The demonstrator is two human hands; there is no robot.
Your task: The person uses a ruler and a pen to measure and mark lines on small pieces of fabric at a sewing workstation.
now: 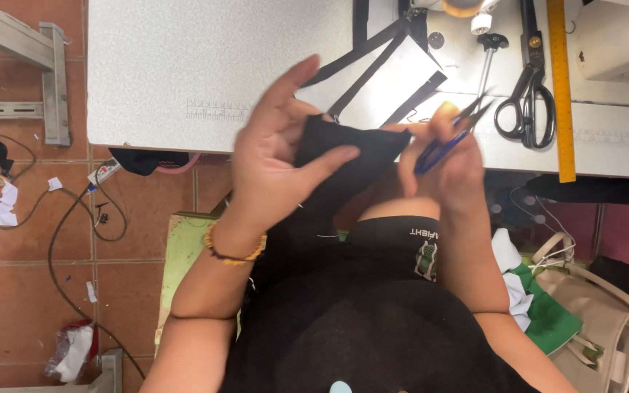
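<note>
Pinching a piece of black fabric [343, 156] between thumb and fingers, the left hand [278, 156] is raised just in front of the near edge of the white speckled sewing table [183, 65], its forefinger stretched up over the tabletop. The cloth is held between both hands, its upper edge running left to right and its long axis hanging down toward the lap. The right hand [449, 164] is closed around a small pair of blue-handled thread snips [449, 138], whose long axis is slanted, with the blades pointed up and to the right, away from the cloth. The two hands are kept close together, joined by the fabric. A beaded yellow and dark bracelet [234, 251] is worn on the left wrist. Further out on the table, black strips over a white sheet [394, 73] are laid, large black-handled scissors [525, 102] are set with blades pointing away, and a long yellow ruler [560, 87] is placed just beside them. A beige bag [606, 320] is seen on the floor at the right.
</note>
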